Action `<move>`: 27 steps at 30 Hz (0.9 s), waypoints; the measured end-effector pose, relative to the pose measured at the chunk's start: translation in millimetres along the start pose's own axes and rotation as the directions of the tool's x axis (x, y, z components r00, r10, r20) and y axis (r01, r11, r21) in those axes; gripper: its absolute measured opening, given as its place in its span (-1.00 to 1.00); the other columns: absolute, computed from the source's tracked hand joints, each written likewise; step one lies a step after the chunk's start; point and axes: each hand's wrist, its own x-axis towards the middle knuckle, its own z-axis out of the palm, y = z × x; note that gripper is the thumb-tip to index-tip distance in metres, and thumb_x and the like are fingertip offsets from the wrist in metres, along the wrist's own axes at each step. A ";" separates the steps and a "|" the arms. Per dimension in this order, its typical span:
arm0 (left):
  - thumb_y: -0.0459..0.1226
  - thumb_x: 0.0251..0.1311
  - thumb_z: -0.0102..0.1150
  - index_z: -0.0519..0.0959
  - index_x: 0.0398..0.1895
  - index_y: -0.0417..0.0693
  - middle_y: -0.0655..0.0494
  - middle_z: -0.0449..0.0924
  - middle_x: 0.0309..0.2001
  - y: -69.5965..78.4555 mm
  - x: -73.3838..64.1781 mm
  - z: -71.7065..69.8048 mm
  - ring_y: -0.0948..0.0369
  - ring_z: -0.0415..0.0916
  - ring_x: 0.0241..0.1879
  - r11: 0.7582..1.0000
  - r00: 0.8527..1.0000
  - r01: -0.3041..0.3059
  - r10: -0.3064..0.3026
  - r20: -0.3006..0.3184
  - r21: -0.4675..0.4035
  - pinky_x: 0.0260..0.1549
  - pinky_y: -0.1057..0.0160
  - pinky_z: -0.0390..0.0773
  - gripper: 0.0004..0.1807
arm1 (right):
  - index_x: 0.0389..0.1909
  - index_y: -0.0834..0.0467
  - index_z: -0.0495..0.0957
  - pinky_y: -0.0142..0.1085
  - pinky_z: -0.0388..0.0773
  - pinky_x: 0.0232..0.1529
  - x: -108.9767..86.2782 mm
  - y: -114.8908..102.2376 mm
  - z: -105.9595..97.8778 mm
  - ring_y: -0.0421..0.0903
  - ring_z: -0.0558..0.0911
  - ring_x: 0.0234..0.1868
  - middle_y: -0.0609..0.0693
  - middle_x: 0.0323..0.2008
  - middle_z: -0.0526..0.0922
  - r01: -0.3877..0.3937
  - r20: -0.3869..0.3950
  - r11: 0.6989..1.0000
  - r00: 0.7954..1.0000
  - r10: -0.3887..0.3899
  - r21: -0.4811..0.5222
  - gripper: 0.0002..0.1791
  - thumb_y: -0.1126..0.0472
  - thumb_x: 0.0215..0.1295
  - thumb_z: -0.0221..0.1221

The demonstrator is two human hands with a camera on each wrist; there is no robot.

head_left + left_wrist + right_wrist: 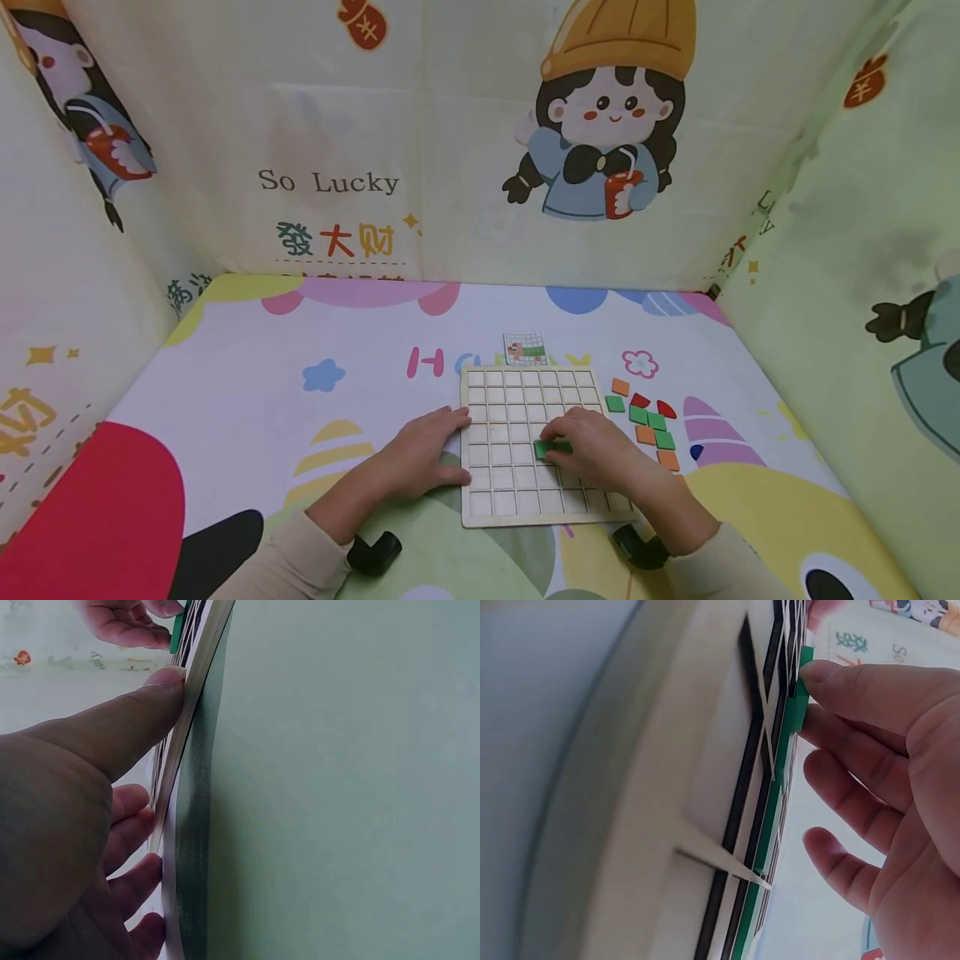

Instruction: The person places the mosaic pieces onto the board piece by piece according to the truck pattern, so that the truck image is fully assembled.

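A wooden grid board [465, 508] with white square cells lies on the patterned cloth. My left hand [420, 454] touches its left edge, with the thumb and fingers spread apart along the rim. Over the board's middle, my right hand [597, 450] pinches a green square tile [541, 451] between thumb and index finger. In the right wrist view the tile [801, 712] stands tilted at the grid, and more green [742, 930] shows in cells closer to the camera. The remaining right fingers are loosely bent beside the board. My right hand hides part of the grid.
Loose tiles lie right of the board: several green [615, 404] and orange [667, 460] squares, plus red pieces [666, 409]. One dark blue piece [697, 452] sits farther right. Behind the board is a small card [525, 349] with a grid picture. Printed cloth walls [450, 125] enclose the table.
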 end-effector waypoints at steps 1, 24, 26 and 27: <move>-0.08 0.13 0.44 0.34 0.41 -0.16 -0.02 0.26 0.46 0.1 0.0 -0.1 -0.12 0.11 0.46 1.000 1.000 -0.001 0.001 0.000 0.001 0.34 -0.16 0.20 -0.19 | -0.21 0.06 0.69 -0.18 0.57 -0.10 -0.1 0.0 -0.2 -0.14 0.54 -0.19 -0.18 -0.28 0.61 0.000 0.001 1.000 1.000 0.000 0.001 -0.83 0.19 0.19 0.42; -0.07 0.13 0.43 0.34 0.42 -0.16 -0.02 0.26 0.46 -1.0 0.1 0.4 -0.11 0.10 0.46 1.000 1.000 -0.007 0.007 0.001 0.001 0.34 -0.17 0.20 -0.18 | -0.20 0.08 0.71 -0.17 0.58 -0.12 1.0 -0.5 0.1 -0.13 0.56 -0.21 -0.17 -0.29 0.63 -0.006 0.008 1.000 1.000 0.005 0.003 -0.81 0.20 0.16 0.44; -0.08 0.14 0.43 0.34 0.42 -0.17 -0.02 0.26 0.46 -1.1 0.0 0.4 -0.11 0.10 0.46 1.000 1.000 -0.009 0.009 0.001 0.000 0.34 -0.17 0.20 -0.19 | -0.20 0.08 0.71 -0.17 0.57 -0.12 1.5 -0.4 0.3 -0.14 0.55 -0.21 -0.17 -0.29 0.63 -0.008 0.009 1.000 1.000 0.008 0.003 -0.81 0.19 0.16 0.44; -0.08 0.14 0.43 0.34 0.42 -0.17 -0.03 0.26 0.46 -1.1 0.0 0.4 -0.12 0.10 0.46 1.000 1.000 -0.010 0.010 0.001 0.000 0.34 -0.16 0.20 -0.19 | -0.20 0.08 0.71 -0.18 0.57 -0.12 1.7 -0.4 0.4 -0.14 0.55 -0.21 -0.17 -0.29 0.63 -0.011 0.011 1.000 1.000 0.011 0.004 -0.81 0.19 0.16 0.44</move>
